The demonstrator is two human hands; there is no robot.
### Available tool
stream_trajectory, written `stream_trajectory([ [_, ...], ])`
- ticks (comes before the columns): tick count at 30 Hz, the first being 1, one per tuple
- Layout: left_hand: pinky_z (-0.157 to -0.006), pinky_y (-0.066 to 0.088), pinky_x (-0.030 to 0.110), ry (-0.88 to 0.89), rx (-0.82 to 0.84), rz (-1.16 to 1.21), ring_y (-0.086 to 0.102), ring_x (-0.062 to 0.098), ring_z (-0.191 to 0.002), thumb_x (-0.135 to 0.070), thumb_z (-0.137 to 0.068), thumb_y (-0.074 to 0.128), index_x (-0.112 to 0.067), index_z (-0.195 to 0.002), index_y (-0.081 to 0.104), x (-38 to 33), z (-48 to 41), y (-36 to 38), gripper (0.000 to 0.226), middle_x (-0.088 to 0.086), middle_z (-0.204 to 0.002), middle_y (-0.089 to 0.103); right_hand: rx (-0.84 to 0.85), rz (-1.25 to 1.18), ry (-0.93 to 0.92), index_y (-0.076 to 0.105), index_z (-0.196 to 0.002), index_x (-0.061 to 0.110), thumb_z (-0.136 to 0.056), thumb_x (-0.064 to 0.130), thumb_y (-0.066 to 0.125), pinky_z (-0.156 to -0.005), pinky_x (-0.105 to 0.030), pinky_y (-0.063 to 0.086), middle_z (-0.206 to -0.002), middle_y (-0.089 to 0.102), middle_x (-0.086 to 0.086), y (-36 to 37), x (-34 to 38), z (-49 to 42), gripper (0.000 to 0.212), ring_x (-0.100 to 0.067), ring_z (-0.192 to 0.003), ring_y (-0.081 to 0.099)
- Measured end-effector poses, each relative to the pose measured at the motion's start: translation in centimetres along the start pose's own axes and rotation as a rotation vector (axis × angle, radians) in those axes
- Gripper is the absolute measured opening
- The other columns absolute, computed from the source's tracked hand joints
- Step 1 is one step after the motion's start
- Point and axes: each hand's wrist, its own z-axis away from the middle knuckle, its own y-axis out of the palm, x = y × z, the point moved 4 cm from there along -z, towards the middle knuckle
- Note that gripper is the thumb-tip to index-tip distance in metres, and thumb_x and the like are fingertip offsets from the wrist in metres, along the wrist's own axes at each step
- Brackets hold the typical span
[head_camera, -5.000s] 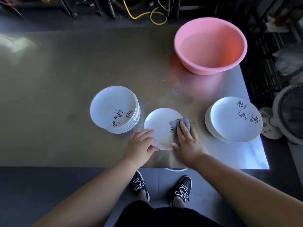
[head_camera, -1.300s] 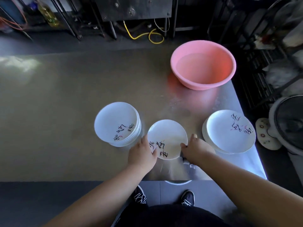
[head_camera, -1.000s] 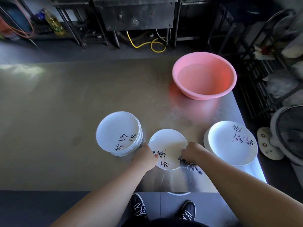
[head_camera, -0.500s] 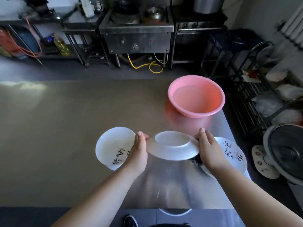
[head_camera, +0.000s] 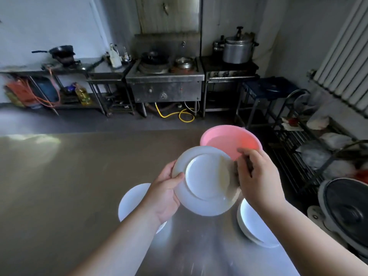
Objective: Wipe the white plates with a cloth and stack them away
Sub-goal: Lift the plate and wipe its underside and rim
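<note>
Our left thumb (head_camera: 177, 176) lies across the upturned underside of the white plate (head_camera: 207, 182). The other fingers of our left hand (head_camera: 165, 195) curl behind the plate's left rim and are hidden there, so the rim is pinched between thumb and fingers. On the other side, the fingers (head_camera: 246, 156) of our right hand (head_camera: 257, 177) are bent and bunched together, gripping the grey cloth (head_camera: 233, 170) against the plate's right edge. Only a blurred fold of the cloth shows between the knuckles and the rim. We hold the plate up in the air, clear of the steel table (head_camera: 79, 176), tilted so that its foot ring faces us. Its far rim overlaps the near side of the pink basin (head_camera: 233, 139) standing further back on the table. Below our left wrist sits one stack of white plates (head_camera: 131, 202), partly covered by the forearm. Below our right forearm, near the table's right edge, sits a second stack (head_camera: 256, 228). A dark fan (head_camera: 347, 212) stands off the table to the right. Across the floor a steel stove (head_camera: 165, 82) stands against the back wall, with a pressure cooker (head_camera: 238, 48) on the unit to its right and a yellow hose (head_camera: 180, 116) looped beneath it.
</note>
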Motion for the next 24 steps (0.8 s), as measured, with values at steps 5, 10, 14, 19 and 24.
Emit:
stream_trajectory([
  [5, -0.106, 0.049, 0.052, 0.039, 0.017, -0.021, 0.069, 0.034, -0.12, -0.001, -0.105, 0.05, -0.017, -0.144, 0.055, -1.8, 0.4, 2.0, 0.043, 0.013, -0.133, 0.071, 0.037, -0.108, -0.316, 0.064, -0.139, 0.007, -0.107, 0.017, 0.052, -0.111, -0.017, 0.036, -0.139, 0.059, 0.001, 0.6, 4.7, -1.7, 0.036, -0.014, -0.129, 0.051],
  [10, -0.112, 0.047, 0.054, 0.072, 0.069, 0.034, 0.065, 0.036, -0.126, 0.0, -0.104, 0.049, -0.017, -0.144, 0.055, -2.9, 0.9, 3.7, 0.043, 0.015, -0.135, 0.07, 0.23, 0.227, -0.51, 0.041, -0.159, 0.009, -0.11, 0.045, 0.03, -0.128, -0.053, 0.017, -0.171, 0.028, -0.004, 3.9, 5.8, -1.1, 0.062, -0.037, -0.161, 0.011],
  [14, -0.102, 0.052, 0.047, 0.136, 0.052, 0.103, 0.069, 0.032, -0.12, 0.002, -0.104, 0.048, -0.014, -0.142, 0.056, -4.5, 0.8, 4.1, 0.041, 0.018, -0.134, 0.069, 0.263, 0.204, -0.612, 0.032, -0.162, 0.003, -0.109, 0.056, 0.033, -0.13, -0.054, 0.014, -0.173, 0.018, -0.013, 3.2, 6.7, 1.0, 0.075, -0.037, -0.162, 0.002],
  [19, -0.105, 0.052, 0.051, 0.176, -0.007, 0.119, 0.069, 0.037, -0.121, 0.002, -0.105, 0.046, -0.012, -0.142, 0.054, -5.3, 0.3, 3.8, 0.041, 0.02, -0.13, 0.071, 0.292, 0.309, -0.696, 0.028, -0.163, 0.005, -0.102, 0.07, 0.031, -0.128, -0.054, 0.021, -0.173, 0.019, -0.013, 3.2, 6.6, 5.0, 0.089, -0.037, -0.161, 0.005],
  [24, -0.1, 0.054, 0.048, 0.165, 0.023, 0.107, 0.068, 0.035, -0.121, 0.002, -0.104, 0.048, -0.015, -0.143, 0.055, -5.2, 1.1, 4.8, 0.043, 0.017, -0.134, 0.07, 0.229, 0.396, -0.566, 0.024, -0.165, 0.008, -0.102, 0.073, 0.025, -0.128, -0.059, 0.014, -0.174, 0.01, -0.014, 2.5, 6.9, -0.2, 0.09, -0.036, -0.162, -0.004],
])
